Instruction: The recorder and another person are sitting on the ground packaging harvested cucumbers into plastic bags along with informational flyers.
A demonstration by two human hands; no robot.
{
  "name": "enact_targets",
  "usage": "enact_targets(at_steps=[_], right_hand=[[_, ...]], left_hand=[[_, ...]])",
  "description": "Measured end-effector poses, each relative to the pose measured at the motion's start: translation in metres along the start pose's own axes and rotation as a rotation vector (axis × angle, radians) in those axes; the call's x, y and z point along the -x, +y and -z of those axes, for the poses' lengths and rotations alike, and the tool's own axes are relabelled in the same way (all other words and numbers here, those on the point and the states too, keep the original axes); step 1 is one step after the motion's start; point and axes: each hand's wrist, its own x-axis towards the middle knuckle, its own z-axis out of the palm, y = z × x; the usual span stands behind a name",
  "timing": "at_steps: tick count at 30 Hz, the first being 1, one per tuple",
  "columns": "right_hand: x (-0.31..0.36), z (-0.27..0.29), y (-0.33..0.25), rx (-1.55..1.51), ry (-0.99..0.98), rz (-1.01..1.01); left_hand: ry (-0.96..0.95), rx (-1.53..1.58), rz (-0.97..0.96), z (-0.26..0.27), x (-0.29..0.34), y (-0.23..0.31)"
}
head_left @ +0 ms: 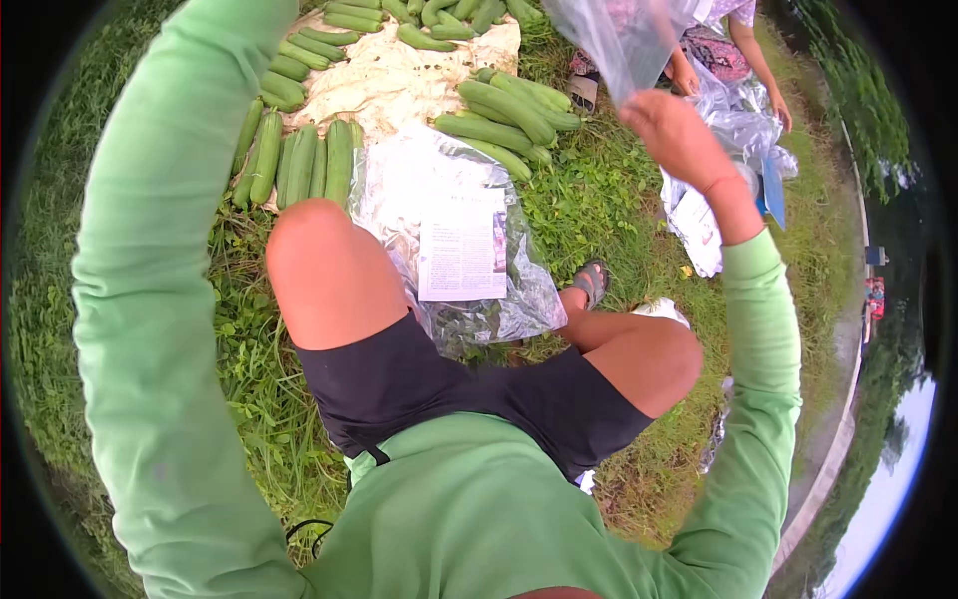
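Note:
My right hand (679, 140) is raised at the upper right, its fingers closed on a clear plastic bag (624, 45) that hangs up past the top edge. My left arm reaches up out of view, so the left hand cannot be seen. Between my legs lies another clear plastic bag (534, 290) with a printed newspaper sheet (462, 245) on it. Long green gourds (509, 105) rest in rows on and around a cream cloth (374, 85) ahead of me.
Another person's hand (685, 78) and arm show at the upper right, beside crumpled clear plastic bags (743, 130) and papers (694, 235). Grass (589, 200) covers the ground. A pale kerb (843, 429) runs along the far right.

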Motion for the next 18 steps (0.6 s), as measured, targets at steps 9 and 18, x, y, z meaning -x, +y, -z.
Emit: enact_targets(at_steps=[9,18], right_hand=[[0.067,-0.082,-0.06,-0.371,-0.419,-0.22],[0.041,-0.044,-0.086,-0.667,-0.13,-0.37]], left_hand=[[0.221,1.067,0.594,-0.139,0.136,-0.014],[-0.139,0.496,0.047,-0.162,0.174,0.084]])
